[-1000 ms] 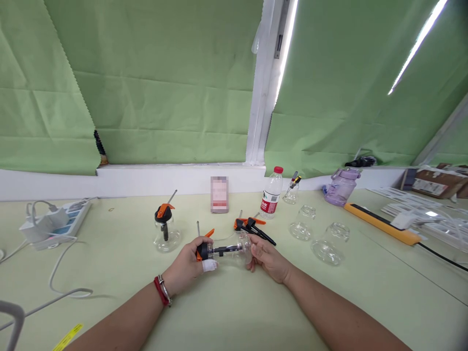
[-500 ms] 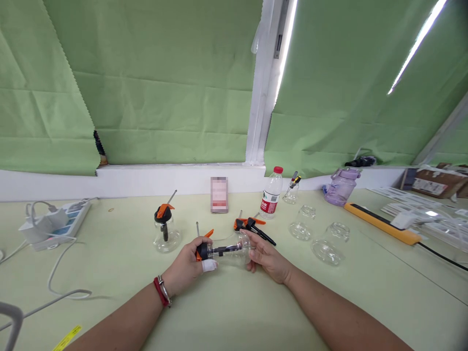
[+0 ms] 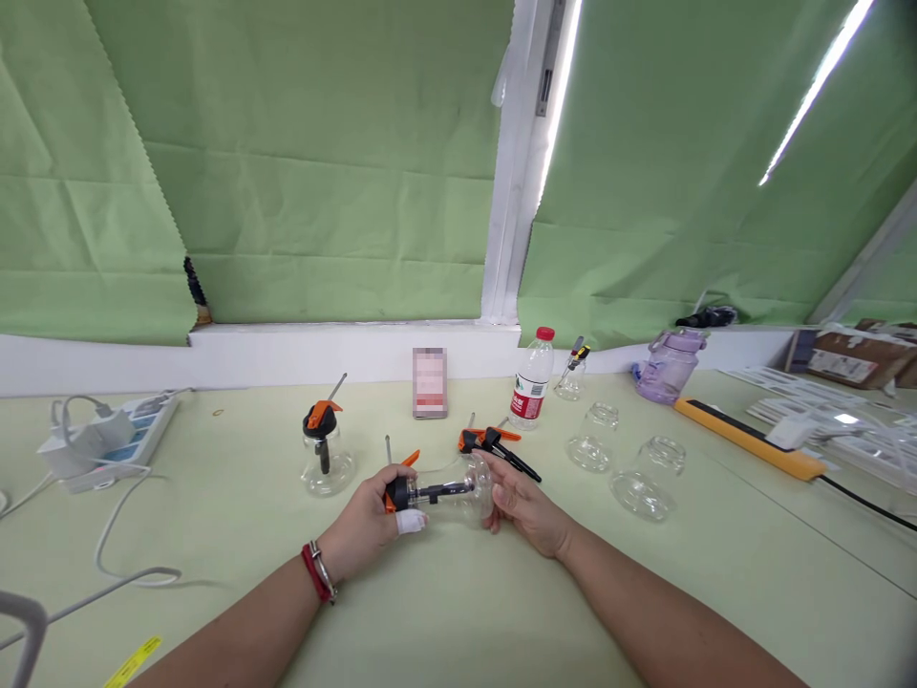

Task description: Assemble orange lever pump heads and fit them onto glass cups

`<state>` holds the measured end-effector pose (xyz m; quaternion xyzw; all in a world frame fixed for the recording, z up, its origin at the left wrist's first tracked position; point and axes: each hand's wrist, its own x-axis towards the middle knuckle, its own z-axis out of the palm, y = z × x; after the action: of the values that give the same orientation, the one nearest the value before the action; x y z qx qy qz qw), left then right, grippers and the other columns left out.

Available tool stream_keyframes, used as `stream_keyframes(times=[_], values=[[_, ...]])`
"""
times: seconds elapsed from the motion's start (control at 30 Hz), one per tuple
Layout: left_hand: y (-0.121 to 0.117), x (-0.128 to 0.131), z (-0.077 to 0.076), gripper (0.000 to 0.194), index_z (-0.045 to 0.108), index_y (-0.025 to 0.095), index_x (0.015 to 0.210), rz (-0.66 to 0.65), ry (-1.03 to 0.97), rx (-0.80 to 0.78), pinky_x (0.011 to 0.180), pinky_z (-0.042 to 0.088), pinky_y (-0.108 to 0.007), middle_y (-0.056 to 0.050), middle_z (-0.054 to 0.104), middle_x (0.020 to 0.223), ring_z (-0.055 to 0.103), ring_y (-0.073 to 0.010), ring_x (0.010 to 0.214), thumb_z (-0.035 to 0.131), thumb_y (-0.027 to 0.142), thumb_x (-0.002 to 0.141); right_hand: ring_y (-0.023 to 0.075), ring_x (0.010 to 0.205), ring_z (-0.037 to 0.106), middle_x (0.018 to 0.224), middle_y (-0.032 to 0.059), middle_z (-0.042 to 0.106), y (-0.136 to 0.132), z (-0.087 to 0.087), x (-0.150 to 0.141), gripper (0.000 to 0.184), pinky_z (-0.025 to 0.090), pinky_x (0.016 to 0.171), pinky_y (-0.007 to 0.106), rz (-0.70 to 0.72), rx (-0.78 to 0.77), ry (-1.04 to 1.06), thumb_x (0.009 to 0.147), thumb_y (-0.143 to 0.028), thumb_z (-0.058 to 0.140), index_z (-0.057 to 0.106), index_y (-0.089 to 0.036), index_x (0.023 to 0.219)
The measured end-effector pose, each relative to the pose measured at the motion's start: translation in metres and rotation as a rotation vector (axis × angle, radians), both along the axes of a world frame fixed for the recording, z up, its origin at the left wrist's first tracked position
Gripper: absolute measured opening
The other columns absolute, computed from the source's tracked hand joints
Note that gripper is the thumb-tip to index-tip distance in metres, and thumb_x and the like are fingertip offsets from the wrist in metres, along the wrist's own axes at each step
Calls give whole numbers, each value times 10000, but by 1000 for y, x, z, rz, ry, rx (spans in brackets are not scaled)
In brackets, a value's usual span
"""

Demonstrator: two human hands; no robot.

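A clear bottle (image 3: 458, 505) with a black-and-orange cap and a thin spout lies on its side between my hands. Inside it runs a black tube. My left hand (image 3: 373, 508), its thumb wrapped in white, is closed round the cap (image 3: 396, 494). At the other end, my right hand (image 3: 526, 502) grips the bottle's base, some fingers hidden behind it. Just beyond lie loose black-and-orange caps (image 3: 491, 440) with black tubes. To the left stands another bottle (image 3: 330, 470) with the same kind of cap; two open clear bottles (image 3: 593, 440) stand to the right.
A phone (image 3: 430, 384) leans at the back wall near a red-capped water bottle (image 3: 531, 377) and a small jar of tools (image 3: 571, 377). Farther right are a purple bottle (image 3: 668, 368) and an orange power strip (image 3: 749, 440). White plugs and cables (image 3: 107, 440) lie left.
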<state>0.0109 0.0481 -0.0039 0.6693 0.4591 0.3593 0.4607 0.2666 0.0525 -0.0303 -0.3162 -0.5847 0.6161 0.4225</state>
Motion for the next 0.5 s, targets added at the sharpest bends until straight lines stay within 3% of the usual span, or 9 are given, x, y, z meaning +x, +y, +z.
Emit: stream_keyframes(times=[0.1,0.27,0.4,0.5], values=[[0,0,0,485,544,190,1033,10,2,3,665,420,-276,3,537,804,481,-157,711,749,353,625,109,676,588,1382,116,378,-1,1,2,754,471,607,288,13,0,5,766,-454,665,284,-332,1405],[1,0,-3,486,546,187,1041,4,12,5,662,429,-275,3,538,810,480,-152,708,750,346,630,99,650,584,1343,98,418,1,-1,2,676,459,580,272,25,-16,-3,779,-441,655,347,-330,1370],[0,-1,-2,505,546,186,1074,-13,7,2,679,438,-274,-5,546,845,495,-155,730,748,331,635,118,610,566,975,71,607,2,-3,0,639,427,530,249,8,-21,-14,804,-492,605,391,-233,1348],[0,-1,-2,530,550,195,1102,-22,1,2,701,448,-280,-11,563,874,512,-163,751,750,339,632,135,585,542,699,21,592,2,-2,-1,649,406,514,242,1,-12,-43,824,-549,544,404,-176,1336]])
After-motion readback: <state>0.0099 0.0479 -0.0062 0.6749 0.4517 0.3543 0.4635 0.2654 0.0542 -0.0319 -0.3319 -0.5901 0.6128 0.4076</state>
